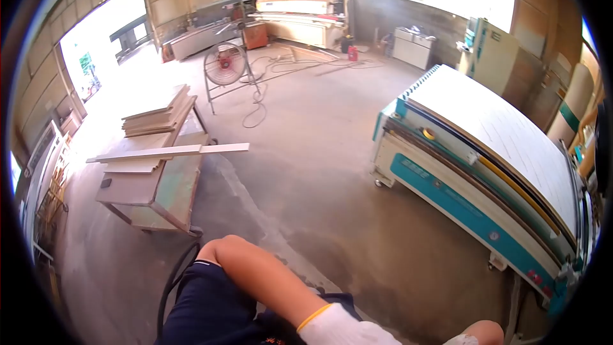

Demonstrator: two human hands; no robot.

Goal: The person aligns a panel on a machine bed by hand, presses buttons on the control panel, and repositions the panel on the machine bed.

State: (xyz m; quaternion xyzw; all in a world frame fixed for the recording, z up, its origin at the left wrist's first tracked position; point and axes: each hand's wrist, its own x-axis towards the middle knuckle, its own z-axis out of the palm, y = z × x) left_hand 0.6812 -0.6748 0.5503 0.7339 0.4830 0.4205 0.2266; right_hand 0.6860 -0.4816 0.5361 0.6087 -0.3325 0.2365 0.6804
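Note:
My left hand (348,328), in a white knit glove with a yellow cuff, is at the bottom edge, in front of my body. The left forearm (268,275) slants across from a bent elbow. The fingers are cut off by the frame, so what they hold or touch cannot be made out. Of my right hand, only a bit of white glove (461,340) shows at the bottom edge, beside bare skin of the arm (485,331); its fingers are hidden. A black hose or cable (167,294) curves past my dark blue clothing (204,300) on the left.
A wheeled table (128,191) at left bears stacked boards (156,118) and a long pale strip (179,151) overhanging its side. Behind stands a floor fan (225,64) with a trailing cord. A large teal-and-white machine (440,185) fills the right. Cables and a red container (352,53) lie farther back.

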